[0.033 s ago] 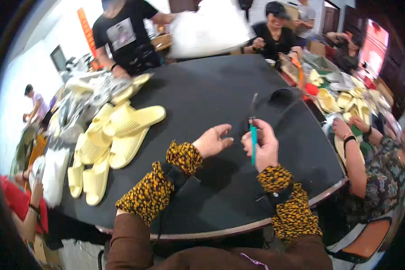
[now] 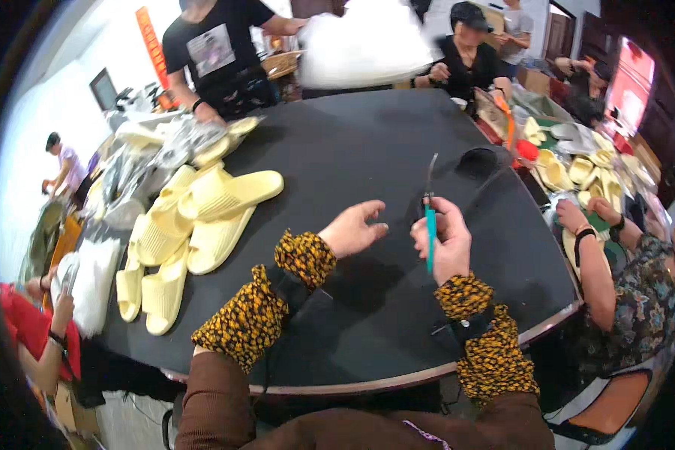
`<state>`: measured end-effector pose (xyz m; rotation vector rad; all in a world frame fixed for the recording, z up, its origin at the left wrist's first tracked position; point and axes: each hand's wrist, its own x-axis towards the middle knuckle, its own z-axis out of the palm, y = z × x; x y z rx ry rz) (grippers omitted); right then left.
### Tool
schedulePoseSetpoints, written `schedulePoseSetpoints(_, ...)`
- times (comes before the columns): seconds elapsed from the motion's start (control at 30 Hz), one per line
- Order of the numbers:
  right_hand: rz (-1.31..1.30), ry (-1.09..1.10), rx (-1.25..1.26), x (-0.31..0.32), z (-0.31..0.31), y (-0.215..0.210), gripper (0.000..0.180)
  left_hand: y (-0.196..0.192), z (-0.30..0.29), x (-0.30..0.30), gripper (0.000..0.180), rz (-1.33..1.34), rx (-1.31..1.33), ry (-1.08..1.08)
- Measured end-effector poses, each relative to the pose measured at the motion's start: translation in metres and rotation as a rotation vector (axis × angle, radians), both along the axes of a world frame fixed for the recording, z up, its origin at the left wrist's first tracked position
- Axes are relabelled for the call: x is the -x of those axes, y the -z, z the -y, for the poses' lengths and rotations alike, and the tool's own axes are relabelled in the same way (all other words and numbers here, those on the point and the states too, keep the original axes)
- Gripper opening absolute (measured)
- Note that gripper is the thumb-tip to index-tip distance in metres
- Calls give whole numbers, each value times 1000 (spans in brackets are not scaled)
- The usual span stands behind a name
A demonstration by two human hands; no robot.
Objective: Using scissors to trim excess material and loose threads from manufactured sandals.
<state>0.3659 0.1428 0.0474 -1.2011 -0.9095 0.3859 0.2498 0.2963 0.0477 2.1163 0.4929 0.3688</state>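
Observation:
My right hand (image 2: 444, 241) grips a pair of scissors with a teal handle (image 2: 430, 225), blades pointing up and away over the black round table (image 2: 367, 142). My left hand (image 2: 355, 229) hovers just left of it, fingers spread, holding nothing. Both forearms wear leopard-print sleeve covers (image 2: 266, 307). A heap of pale yellow slippers (image 2: 202, 214) lies on the table to the left of my left hand.
Clear plastic bags (image 2: 154, 154) pile behind the slippers. A person in a black shirt (image 2: 214, 56) stands at the far left; another (image 2: 469, 52) sits at the far side. A co-worker's arm (image 2: 589, 259) rests at the right by more yellow slippers (image 2: 577, 169).

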Motion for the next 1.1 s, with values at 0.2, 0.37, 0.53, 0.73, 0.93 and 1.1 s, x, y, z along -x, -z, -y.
schedulePoseSetpoints(0.2,-53,-20,93,6,-9,0,41,-6,-70,98,42,132,-431,-359)
schedulePoseSetpoints(0.37,-24,-30,115,7,-9,3,41,-13,-148,190,38,74,-1020,-816)
schedulePoseSetpoints(0.53,21,-26,139,-2,-10,9,40,-18,-197,243,42,-193,-931,-921)
schedulePoseSetpoints(0.73,83,-22,177,2,-17,9,40,10,-227,264,45,-274,-562,-804)
schedulePoseSetpoints(0.93,57,-46,227,5,-18,5,40,3,-186,219,39,-411,-715,-812)
schedulePoseSetpoints(1.1,117,-23,217,6,-22,9,39,-10,-155,201,42,-374,-746,-808)
